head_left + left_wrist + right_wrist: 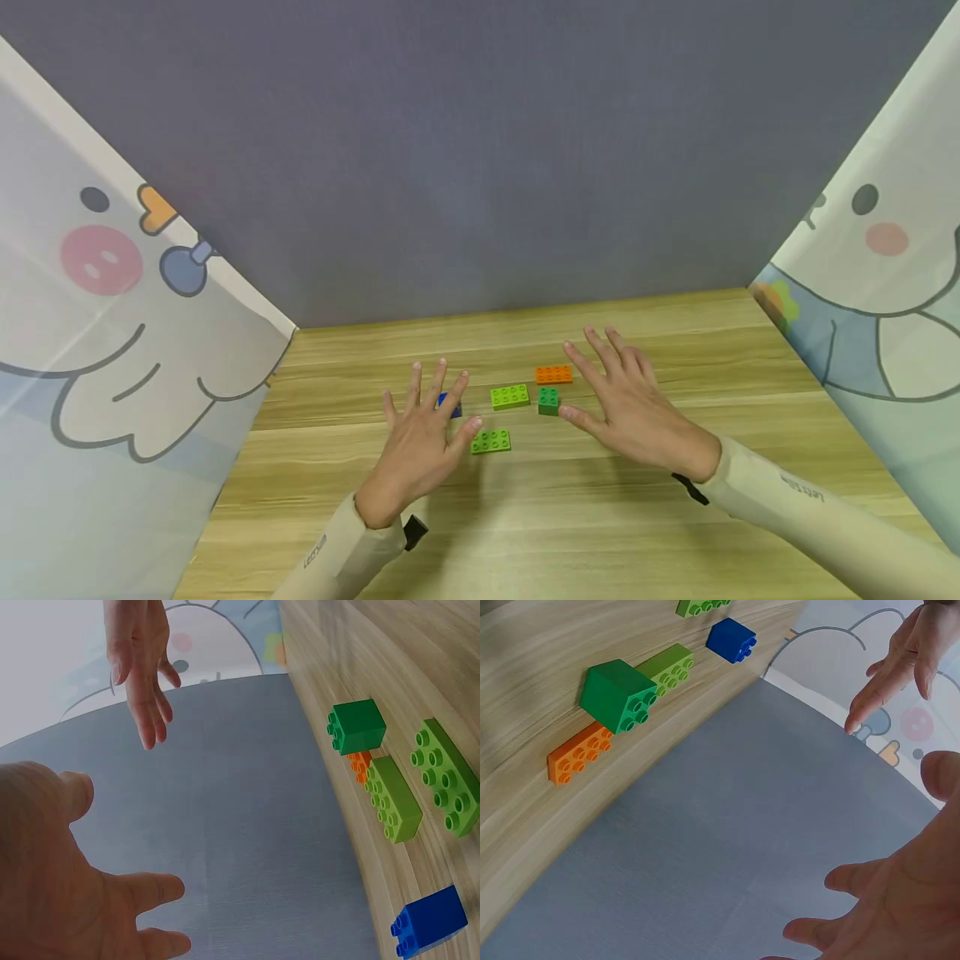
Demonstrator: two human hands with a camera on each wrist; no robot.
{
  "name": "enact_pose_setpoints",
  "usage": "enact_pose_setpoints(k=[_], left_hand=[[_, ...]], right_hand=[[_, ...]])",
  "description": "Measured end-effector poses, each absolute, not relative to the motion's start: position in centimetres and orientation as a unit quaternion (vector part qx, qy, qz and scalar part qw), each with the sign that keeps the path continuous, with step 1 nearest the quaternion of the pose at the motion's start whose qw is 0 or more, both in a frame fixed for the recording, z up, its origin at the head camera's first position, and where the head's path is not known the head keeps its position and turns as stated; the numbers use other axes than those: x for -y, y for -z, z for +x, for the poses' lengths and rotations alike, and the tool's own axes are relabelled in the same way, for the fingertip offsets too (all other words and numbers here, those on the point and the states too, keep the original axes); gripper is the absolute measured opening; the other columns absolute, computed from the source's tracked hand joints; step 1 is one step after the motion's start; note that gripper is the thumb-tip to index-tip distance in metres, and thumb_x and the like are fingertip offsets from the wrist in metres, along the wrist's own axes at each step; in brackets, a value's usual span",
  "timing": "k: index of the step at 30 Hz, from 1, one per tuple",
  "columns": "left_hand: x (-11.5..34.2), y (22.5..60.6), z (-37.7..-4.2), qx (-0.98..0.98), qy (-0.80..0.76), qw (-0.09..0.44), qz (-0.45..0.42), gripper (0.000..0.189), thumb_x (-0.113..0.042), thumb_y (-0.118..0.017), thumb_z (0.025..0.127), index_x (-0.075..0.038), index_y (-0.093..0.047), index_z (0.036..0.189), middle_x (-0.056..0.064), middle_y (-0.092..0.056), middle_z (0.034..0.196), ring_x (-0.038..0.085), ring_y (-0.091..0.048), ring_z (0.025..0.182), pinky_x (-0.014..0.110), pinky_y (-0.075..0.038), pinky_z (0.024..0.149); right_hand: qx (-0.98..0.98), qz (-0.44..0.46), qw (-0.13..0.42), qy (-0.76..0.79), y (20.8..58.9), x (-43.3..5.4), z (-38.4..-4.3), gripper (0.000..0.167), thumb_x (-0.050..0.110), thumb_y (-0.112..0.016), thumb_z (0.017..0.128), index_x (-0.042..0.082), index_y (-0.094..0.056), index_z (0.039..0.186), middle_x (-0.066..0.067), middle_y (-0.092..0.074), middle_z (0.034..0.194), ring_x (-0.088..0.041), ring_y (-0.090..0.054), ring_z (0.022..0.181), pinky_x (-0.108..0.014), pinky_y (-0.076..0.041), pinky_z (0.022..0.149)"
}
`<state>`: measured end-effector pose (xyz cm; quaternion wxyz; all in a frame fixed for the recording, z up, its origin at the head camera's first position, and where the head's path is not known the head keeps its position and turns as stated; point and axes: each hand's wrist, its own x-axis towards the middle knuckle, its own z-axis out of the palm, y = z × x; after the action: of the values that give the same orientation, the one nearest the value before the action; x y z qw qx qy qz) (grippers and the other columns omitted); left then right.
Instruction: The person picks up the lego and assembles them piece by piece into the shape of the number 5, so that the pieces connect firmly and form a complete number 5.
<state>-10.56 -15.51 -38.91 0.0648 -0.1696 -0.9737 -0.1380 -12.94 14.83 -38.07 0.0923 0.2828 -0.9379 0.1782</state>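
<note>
Both hands hover above the table with fingers spread, holding nothing. My left hand point(422, 443) is over the blue brick point(431, 924), partly hiding it in the head view. Close to its thumb lies a flat light green brick point(492, 442). My right hand point(636, 410) is at the right, its thumb near the dark green square brick point(548, 401). Behind that one sits a flat orange brick point(553, 375). Between the hands lies a taller lime green brick point(510, 397). In both wrist views the bricks rest studs up, apart from the hands.
The wood-grain table point(600, 533) ends at a grey upright panel point(510, 167) behind the bricks. White panels with cartoon animals stand at the left point(180, 350) and right point(862, 350).
</note>
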Motion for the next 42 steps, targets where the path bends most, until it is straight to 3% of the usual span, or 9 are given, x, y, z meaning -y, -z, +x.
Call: enact_pose_setpoints(k=[5,11,17,23,28,32,37,42], left_hand=[[15.6,39.0,-10.6,0.973,0.138,0.064,-0.171,0.064,-0.062,-0.029,0.096,-0.028,-0.025,0.149,0.003,-0.006,0.155,0.030,0.010,0.140,0.072,0.007,0.097],[15.8,39.2,-11.0,0.971,0.143,0.066,-0.178,0.060,-0.053,-0.039,0.098,-0.027,-0.025,0.150,0.002,-0.005,0.156,0.029,0.007,0.141,0.069,0.005,0.100],[16.0,39.6,-11.4,0.971,0.138,0.073,-0.182,0.061,-0.056,-0.035,0.098,-0.024,-0.028,0.149,0.003,-0.008,0.156,0.032,0.000,0.141,0.068,0.001,0.101],[16.2,39.9,-11.7,0.971,0.140,0.059,-0.182,0.063,-0.057,-0.033,0.098,-0.022,-0.027,0.150,0.004,-0.008,0.156,0.029,0.004,0.141,0.067,0.000,0.102],[16.3,40.3,-11.9,0.969,0.152,0.052,-0.188,0.064,-0.053,-0.036,0.098,-0.018,-0.026,0.150,0.007,-0.020,0.154,0.029,0.000,0.142,0.067,-0.002,0.102],[16.2,40.6,-12.1,0.964,0.166,0.060,-0.199,0.062,-0.046,-0.045,0.098,-0.016,-0.028,0.150,0.009,-0.033,0.149,0.034,-0.011,0.141,0.066,-0.008,0.102],[16.3,40.7,-12.3,0.955,0.180,0.078,-0.220,0.057,-0.036,-0.053,0.097,-0.013,-0.035,0.146,0.011,-0.041,0.142,0.037,-0.022,0.137,0.061,-0.018,0.101],[16.7,41.1,-12.9,0.947,0.194,0.079,-0.242,0.051,-0.034,-0.056,0.096,-0.012,-0.044,0.140,0.009,-0.046,0.136,0.033,-0.029,0.134,0.059,-0.023,0.099]], right_hand=[[0.941,0.271,0.084,-0.182,38.2,-14.8,-13.3,0.078,0.059,-0.046,0.092,0.017,-0.018,0.152,-0.011,0.000,0.157,-0.035,0.005,0.141,-0.062,-0.009,0.104],[0.944,0.260,0.071,-0.190,38.5,-14.9,-13.7,0.079,0.058,-0.046,0.093,0.015,-0.018,0.152,-0.012,0.001,0.156,-0.036,0.007,0.140,-0.064,-0.009,0.104],[0.942,0.266,0.077,-0.188,38.9,-15.0,-14.0,0.078,0.056,-0.047,0.093,0.014,-0.018,0.152,-0.015,-0.003,0.156,-0.038,0.003,0.140,-0.064,-0.010,0.104],[0.941,0.270,0.077,-0.191,39.2,-15.0,-14.3,0.078,0.055,-0.048,0.093,0.012,-0.020,0.152,-0.017,-0.009,0.155,-0.042,-0.005,0.138,-0.064,-0.011,0.102],[0.938,0.276,0.081,-0.194,39.7,-15.0,-14.6,0.076,0.048,-0.055,0.093,0.007,-0.026,0.149,-0.020,-0.017,0.151,-0.044,-0.014,0.134,-0.063,-0.014,0.102],[0.933,0.278,0.097,-0.209,40.2,-14.8,-15.0,0.073,0.037,-0.064,0.090,0.003,-0.032,0.146,-0.022,-0.026,0.146,-0.042,-0.024,0.129,-0.060,-0.021,0.101],[0.927,0.270,0.108,-0.239,40.8,-14.6,-15.5,0.069,0.026,-0.070,0.087,0.001,-0.038,0.142,-0.023,-0.033,0.141,-0.041,-0.030,0.124,-0.057,-0.031,0.097],[0.920,0.272,0.116,-0.256,41.4,-14.7,-16.0,0.063,0.023,-0.071,0.086,0.000,-0.043,0.138,-0.023,-0.038,0.138,-0.039,-0.032,0.121,-0.054,-0.036,0.093]])
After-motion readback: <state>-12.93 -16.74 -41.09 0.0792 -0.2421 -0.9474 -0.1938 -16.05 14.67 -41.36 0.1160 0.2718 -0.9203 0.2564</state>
